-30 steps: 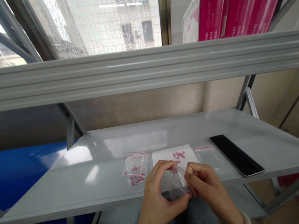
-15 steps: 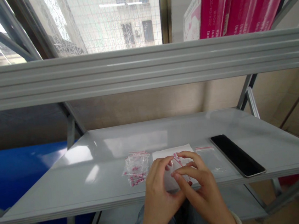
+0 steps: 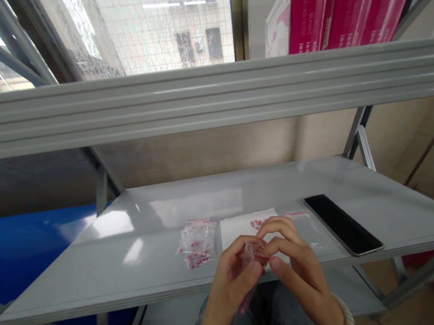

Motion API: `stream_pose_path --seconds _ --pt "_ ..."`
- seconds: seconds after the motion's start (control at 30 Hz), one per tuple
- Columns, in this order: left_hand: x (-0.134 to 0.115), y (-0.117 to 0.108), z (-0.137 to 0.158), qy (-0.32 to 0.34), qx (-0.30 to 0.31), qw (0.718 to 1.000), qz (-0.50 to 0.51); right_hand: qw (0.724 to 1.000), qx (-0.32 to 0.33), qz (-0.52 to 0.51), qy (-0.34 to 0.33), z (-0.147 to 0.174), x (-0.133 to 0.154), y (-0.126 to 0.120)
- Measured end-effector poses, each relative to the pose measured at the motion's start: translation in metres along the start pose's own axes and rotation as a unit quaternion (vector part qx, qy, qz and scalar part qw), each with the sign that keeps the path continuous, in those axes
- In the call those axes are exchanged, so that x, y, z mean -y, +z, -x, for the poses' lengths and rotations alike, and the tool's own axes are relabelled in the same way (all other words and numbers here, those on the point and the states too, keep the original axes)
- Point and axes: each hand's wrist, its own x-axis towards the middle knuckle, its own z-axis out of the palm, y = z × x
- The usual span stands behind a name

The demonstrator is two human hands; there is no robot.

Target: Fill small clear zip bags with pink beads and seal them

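My left hand is closed around a small clear zip bag, in front of the shelf's near edge. A bit of pink shows low in the bag, below my left thumb. My right hand has its fingertips at the red-edged mouth of the same bag, bent close to my left fingers. Behind the hands lies a sheet of white paper, with several small pink beads on it. My fingers hide part of the paper and the bag.
To the left lies a pile of clear zip bags with pink beads inside. Right of the paper lies a flat clear bag, then a black phone. A grey shelf beam crosses above, with magenta boxes on top.
Both hands have drawn slightly lower and turned, and the bag now stands between them, gathered in my left hand. More beads on the paper have come into view.
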Motion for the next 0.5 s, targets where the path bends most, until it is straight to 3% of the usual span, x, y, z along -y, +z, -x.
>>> stream_pose_path --seconds 0.1,0.23,0.5 --pt "0.007 -0.001 -0.002 -0.064 0.047 0.990 0.119 0.999 0.032 -0.001 -0.040 -0.002 -0.001 0.001" --pt "0.008 0.004 -0.005 -0.116 0.050 0.978 0.167 0.999 0.017 -0.011 -0.038 0.001 -0.006 0.004" --pt "0.009 0.015 -0.003 -0.142 0.036 0.959 0.241 0.999 0.020 -0.016 -0.026 0.003 -0.011 0.003"
